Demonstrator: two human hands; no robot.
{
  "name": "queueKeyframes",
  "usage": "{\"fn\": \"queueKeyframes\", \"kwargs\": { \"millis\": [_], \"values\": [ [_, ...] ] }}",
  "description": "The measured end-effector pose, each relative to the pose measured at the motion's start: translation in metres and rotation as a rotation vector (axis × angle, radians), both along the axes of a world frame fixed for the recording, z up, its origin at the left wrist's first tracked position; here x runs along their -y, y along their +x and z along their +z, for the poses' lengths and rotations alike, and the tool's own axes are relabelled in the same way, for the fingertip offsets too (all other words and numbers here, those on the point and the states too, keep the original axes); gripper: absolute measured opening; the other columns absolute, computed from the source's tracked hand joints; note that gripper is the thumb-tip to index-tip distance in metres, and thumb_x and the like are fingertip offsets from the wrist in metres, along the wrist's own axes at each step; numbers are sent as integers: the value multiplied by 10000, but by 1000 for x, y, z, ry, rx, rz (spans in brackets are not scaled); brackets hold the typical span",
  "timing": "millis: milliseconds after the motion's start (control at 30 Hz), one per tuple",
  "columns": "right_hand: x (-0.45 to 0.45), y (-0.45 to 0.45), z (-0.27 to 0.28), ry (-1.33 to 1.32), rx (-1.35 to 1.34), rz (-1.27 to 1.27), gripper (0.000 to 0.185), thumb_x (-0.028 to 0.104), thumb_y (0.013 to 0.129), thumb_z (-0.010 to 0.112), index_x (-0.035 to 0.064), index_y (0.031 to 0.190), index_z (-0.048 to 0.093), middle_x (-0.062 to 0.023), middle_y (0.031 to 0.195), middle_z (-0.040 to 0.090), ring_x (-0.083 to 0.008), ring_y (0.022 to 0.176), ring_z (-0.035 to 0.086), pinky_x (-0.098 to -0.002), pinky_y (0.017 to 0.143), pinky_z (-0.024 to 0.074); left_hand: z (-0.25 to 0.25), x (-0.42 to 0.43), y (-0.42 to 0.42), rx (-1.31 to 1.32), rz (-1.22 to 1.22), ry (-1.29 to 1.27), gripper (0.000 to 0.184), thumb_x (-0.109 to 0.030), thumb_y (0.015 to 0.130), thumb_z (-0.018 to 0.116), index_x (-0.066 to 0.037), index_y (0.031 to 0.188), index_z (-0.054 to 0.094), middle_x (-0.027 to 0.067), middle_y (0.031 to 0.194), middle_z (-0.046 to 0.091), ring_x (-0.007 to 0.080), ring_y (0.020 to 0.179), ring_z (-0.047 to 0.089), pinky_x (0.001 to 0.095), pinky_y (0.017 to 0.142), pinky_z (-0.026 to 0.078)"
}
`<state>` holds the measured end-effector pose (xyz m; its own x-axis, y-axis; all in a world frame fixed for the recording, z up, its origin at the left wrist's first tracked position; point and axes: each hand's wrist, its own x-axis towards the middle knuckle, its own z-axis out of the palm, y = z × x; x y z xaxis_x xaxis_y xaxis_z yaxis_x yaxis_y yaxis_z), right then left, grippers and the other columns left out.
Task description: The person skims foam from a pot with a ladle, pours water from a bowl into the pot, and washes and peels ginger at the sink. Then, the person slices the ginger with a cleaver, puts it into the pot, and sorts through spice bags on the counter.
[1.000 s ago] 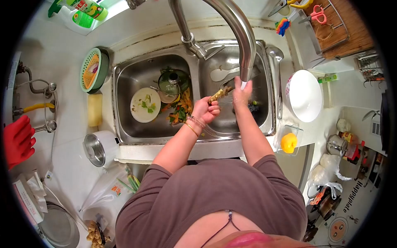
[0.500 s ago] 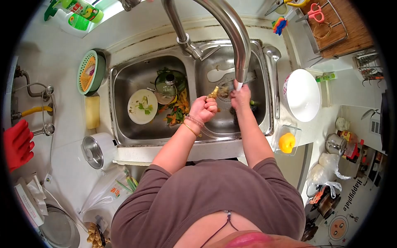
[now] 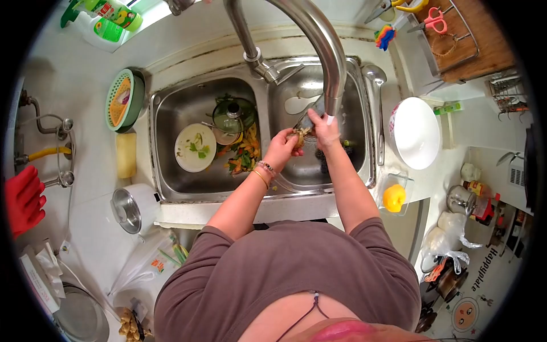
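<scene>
My left hand (image 3: 280, 149) is closed around a knobbly piece of ginger (image 3: 301, 135) over the right sink basin. Close by, my right hand (image 3: 326, 130) grips a knife (image 3: 309, 115) under the tap, its grey blade angled down against the ginger. Part of the blade and its handle are hidden by the fingers. The tap's spout (image 3: 332, 102) hangs just above my right hand. Behind the knife, a white spoon-like utensil (image 3: 295, 105) lies in the basin.
In the left basin (image 3: 171, 108) are a white plate (image 3: 185, 159), a glass lid (image 3: 236, 117) and orange-green peelings (image 3: 245, 154). A ladle (image 3: 380, 114) and a white bowl (image 3: 417, 134) lie right of the sink, near a container with a yellow item (image 3: 394, 198).
My right hand has come up from the basin with the knife in its grip. The ginger in my left hand has been lowered and brought against the blade.
</scene>
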<state>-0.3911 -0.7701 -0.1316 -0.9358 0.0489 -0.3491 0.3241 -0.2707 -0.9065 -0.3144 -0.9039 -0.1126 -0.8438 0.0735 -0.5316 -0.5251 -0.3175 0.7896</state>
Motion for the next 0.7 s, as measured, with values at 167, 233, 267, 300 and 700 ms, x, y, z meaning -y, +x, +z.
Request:
{"fn": "queueKeyframes", "kwargs": {
  "millis": [167,233,267,300,700],
  "values": [
    [-15,-13,-17,614,-111,-266,231,189,791,718,12,790,569,-49,697,594,-133,599,546,-311,545,430,-7,8,1,-83,-29,-201,266,-125,926,525,48,1127,551,49,838,630,111,682,603,232,615,482],
    [-9,0,-9,325,-66,-124,233,196,805,710,27,830,553,-37,660,572,-111,544,504,-286,470,391,-9,7,4,-126,2,-299,260,-105,919,529,58,1119,563,54,853,645,105,686,607,233,621,487],
    [-7,4,-9,236,-25,-121,238,199,808,710,33,842,542,-29,651,555,-105,522,485,-279,447,370,-11,6,5,-143,10,-329,263,-98,915,534,60,1122,562,59,852,649,105,689,610,234,624,490],
    [-4,5,-12,145,12,-119,245,202,812,709,39,855,531,-20,642,538,-100,500,465,-272,423,349,-11,5,4,-163,18,-362,267,-91,910,539,63,1126,562,63,851,652,105,692,614,236,626,493],
    [-9,6,-44,-184,158,-374,283,220,848,689,110,876,430,28,661,443,-78,434,388,-221,375,296,-6,7,4,-290,32,-633,249,-80,881,565,35,1101,586,104,829,672,137,718,647,261,651,510]
  ]
}}
